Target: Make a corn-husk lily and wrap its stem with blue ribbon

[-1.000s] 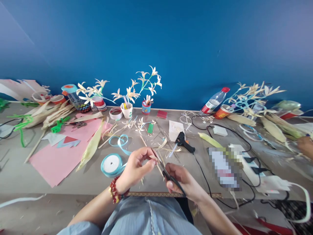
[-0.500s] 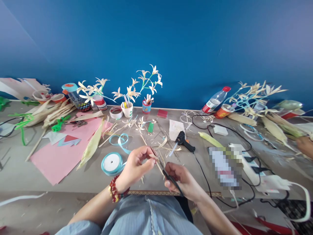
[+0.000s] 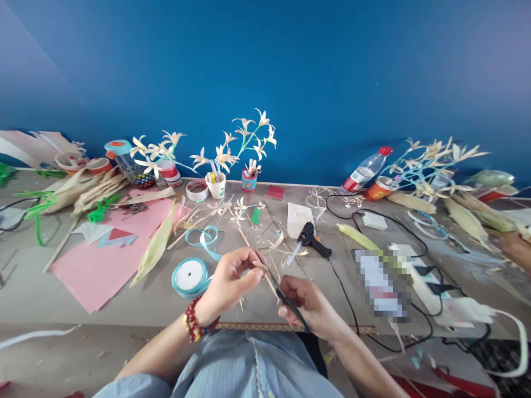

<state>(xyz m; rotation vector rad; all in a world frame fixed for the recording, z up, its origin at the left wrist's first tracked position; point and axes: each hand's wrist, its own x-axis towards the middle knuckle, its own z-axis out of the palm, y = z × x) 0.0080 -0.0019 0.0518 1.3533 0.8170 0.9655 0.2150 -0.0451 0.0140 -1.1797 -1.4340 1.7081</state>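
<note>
In front of my body, my left hand (image 3: 232, 282) pinches a small pale piece of corn husk (image 3: 260, 265) between thumb and fingers. My right hand (image 3: 309, 304) is closed around the black handles of a pair of scissors (image 3: 293, 312). The blades point up and left, reaching the husk at my left fingertips. Whether they are cutting into it cannot be made out. Beside my left hand lies a spool of blue ribbon (image 3: 189, 276), partly unwound. A black glue gun (image 3: 315, 241) rests on the table beyond my right hand.
Husk flowers stand in a white cup (image 3: 216, 187) and an orange cup (image 3: 378, 189) along the wall. Pink paper (image 3: 99, 276) covers the left side. At right are a phone (image 3: 381, 284), a power strip (image 3: 427, 282) with cords, and another person's hand (image 3: 514, 249).
My hands, the scissors and the husk piece have barely moved. The other person's hand at the right edge has shifted slightly.
</note>
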